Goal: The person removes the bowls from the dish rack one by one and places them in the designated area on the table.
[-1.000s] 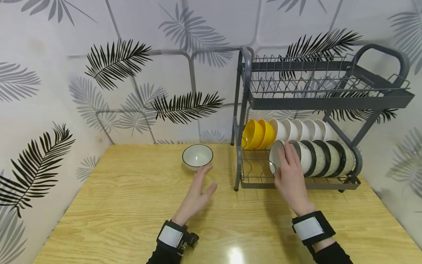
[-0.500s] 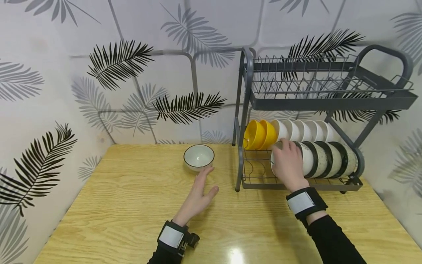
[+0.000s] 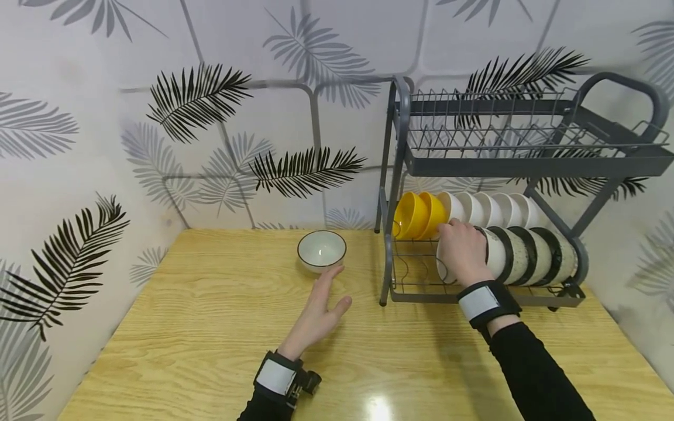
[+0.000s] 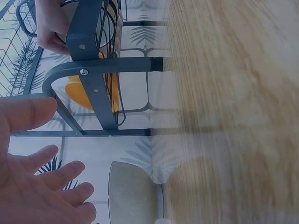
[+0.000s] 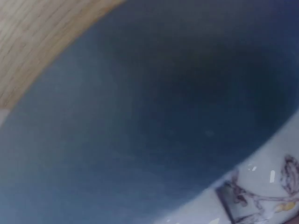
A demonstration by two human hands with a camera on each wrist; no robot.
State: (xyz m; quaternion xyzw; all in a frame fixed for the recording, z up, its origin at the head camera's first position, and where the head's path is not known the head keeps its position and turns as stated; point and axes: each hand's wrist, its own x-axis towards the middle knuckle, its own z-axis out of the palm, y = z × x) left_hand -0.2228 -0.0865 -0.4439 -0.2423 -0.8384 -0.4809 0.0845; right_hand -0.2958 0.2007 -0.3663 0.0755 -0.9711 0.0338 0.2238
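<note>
In the head view my right hand [image 3: 464, 251] grips the upper rim of a white bowl [image 3: 443, 270], the leftmost in the front row on the rack's lower tier. The hand covers most of this bowl. My left hand [image 3: 317, 318] hovers over the table with fingers extended and thumb apart, holding nothing. Just beyond its fingertips, a white bowl with a dark rim [image 3: 322, 250] sits upright on the wood. The left wrist view shows the spread fingers [image 4: 60, 175] beside that bowl [image 4: 133, 196]. A blurred dark surface fills most of the right wrist view.
A grey two-tier dish rack [image 3: 537, 167] stands at the right, its upper tier above the right hand. Yellow bowls [image 3: 412, 215] and several white bowls [image 3: 489, 209] line the back row. Speckled dark-rimmed bowls [image 3: 537, 257] fill the front right. A patterned wall [image 3: 284, 117] rises behind the table [image 3: 210, 327].
My right hand has gone from straighter fingers at the leftmost front bowl to fingers curled over its rim. The left hand keeps its pose; the head view has shifted slightly.
</note>
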